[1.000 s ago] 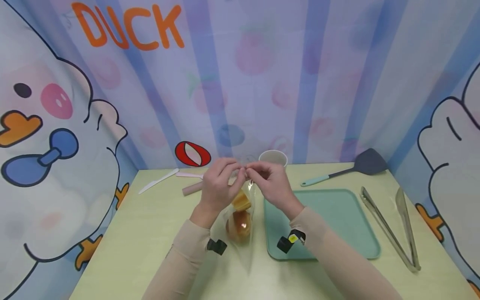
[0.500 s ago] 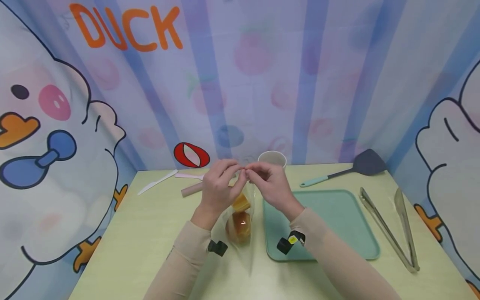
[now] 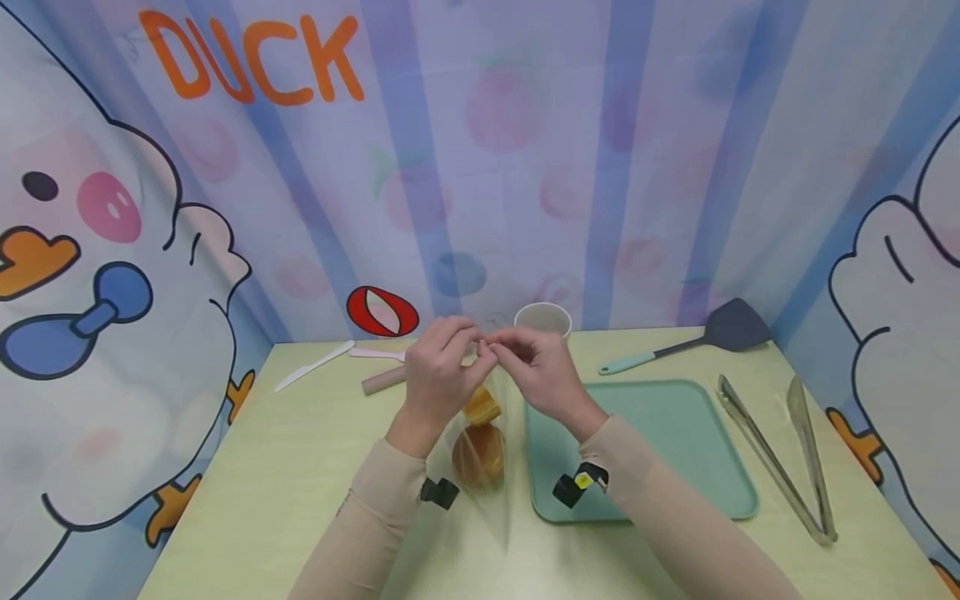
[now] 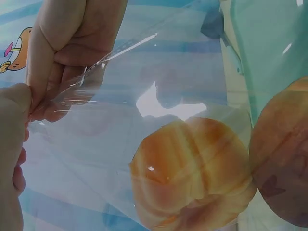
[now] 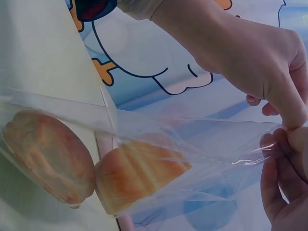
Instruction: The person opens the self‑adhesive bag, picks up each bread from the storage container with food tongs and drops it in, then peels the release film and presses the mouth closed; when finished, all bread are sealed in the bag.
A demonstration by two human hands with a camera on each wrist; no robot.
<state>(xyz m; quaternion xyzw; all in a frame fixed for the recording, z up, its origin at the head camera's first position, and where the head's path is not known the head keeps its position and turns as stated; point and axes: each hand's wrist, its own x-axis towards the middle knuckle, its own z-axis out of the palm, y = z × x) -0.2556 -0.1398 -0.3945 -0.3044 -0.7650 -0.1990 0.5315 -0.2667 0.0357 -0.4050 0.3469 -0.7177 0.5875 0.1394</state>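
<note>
A clear plastic bag (image 4: 110, 144) hangs between my hands with two pieces of bread inside. The lower one is a round brown bun (image 3: 478, 457); above it sits a smaller golden bread piece (image 3: 482, 406) with pale ridges. My left hand (image 3: 442, 367) pinches the gathered top of the bag. Fingertip to fingertip with it, my right hand (image 3: 543, 375) pinches the same gathered edge. In the right wrist view the bag's film narrows toward the fingers. Something small and reddish shows at the pinch in the left wrist view, too hidden to identify.
Right of the bag lies a green tray (image 3: 660, 450), with metal tongs (image 3: 780, 467) beyond it. A spatula (image 3: 697, 337) and a white cup (image 3: 543, 318) are at the back. At back left lie a white plastic knife (image 3: 315, 367), a pink utensil (image 3: 375, 352) and a brownish bar (image 3: 382, 381).
Both hands stay at nearly the same spot, their fingertips shifting slightly at the bag's top. The bag and bread have turned a little, and the shine on the bun has faded.
</note>
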